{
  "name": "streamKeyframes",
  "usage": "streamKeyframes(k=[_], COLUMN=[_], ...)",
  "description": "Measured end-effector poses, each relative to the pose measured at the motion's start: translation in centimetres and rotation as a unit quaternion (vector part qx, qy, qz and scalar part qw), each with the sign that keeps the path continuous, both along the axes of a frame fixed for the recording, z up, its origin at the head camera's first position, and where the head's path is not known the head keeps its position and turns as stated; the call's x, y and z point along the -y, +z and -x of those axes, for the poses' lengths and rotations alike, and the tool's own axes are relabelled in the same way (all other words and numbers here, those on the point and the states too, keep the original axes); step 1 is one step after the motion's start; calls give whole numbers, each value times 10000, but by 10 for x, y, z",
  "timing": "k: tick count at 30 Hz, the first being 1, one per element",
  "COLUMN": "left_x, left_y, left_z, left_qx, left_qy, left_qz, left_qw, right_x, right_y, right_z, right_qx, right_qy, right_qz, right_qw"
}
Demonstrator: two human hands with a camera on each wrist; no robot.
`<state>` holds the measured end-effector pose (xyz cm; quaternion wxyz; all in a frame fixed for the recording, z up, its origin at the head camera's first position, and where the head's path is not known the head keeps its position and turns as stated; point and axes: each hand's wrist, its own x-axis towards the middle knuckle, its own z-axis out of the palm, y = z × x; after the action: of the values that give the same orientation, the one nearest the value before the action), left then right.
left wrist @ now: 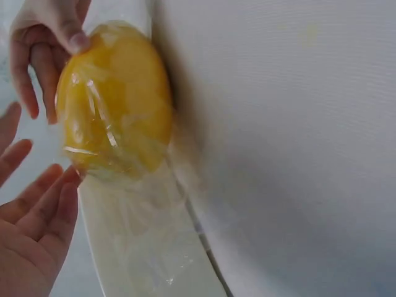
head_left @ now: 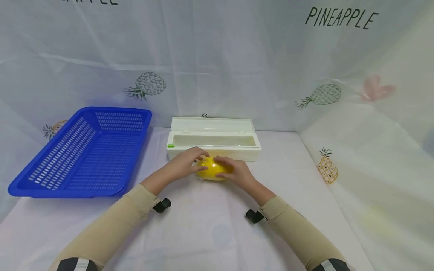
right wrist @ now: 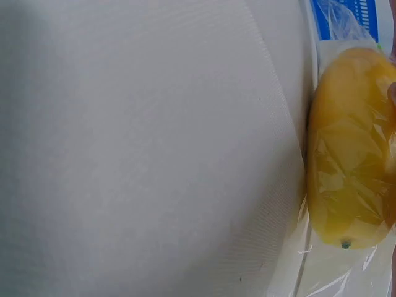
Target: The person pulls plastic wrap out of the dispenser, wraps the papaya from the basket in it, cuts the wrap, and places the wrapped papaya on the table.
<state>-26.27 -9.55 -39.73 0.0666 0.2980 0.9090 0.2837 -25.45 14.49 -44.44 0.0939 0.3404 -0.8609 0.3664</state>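
A yellow oval fruit [head_left: 211, 169] in clear plastic wrap lies between both hands, just in front of a long white box. A small green spot marks one end of the fruit [right wrist: 352, 179] in the right wrist view. My left hand [head_left: 183, 164] is at its left end, fingers extended and fingertips touching the loose film. Around the right end, my right hand [head_left: 240, 174] holds the fruit, its thumb pressed on the film. Seen from the left wrist, film trails off the wrapped fruit [left wrist: 117, 99] over the white surface.
The white box [head_left: 247, 155] has its lid [head_left: 211, 123] raised and a green piece [head_left: 170, 145] at the left of its rim. A blue perforated basket [head_left: 101, 192] stands at left. White pineapple-printed cloth [head_left: 230, 86] hangs behind and on the right.
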Motion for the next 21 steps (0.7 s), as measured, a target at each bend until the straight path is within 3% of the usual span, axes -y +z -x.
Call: streamKeyframes(k=[4, 11, 18, 21], left_x=[-2, -4, -7, -10], left_y=[2, 3, 3, 3], left_z=[9, 20, 23, 21], left_qx=[363, 537, 931, 1049], left_qy=[52, -340, -708, -823], left_qz=[-256, -489, -658, -622], left_qw=[9990, 9968, 9910, 9891], right_x=[-1, -7, -16, -19], right_y=[1, 0, 3, 3], right_z=[-3, -10, -24, -32], right_qx=[262, 572, 793, 686], right_qy=[43, 219, 662, 736], right_qz=[32, 178, 126, 29], right_qw=[9996, 9980, 9946, 9949])
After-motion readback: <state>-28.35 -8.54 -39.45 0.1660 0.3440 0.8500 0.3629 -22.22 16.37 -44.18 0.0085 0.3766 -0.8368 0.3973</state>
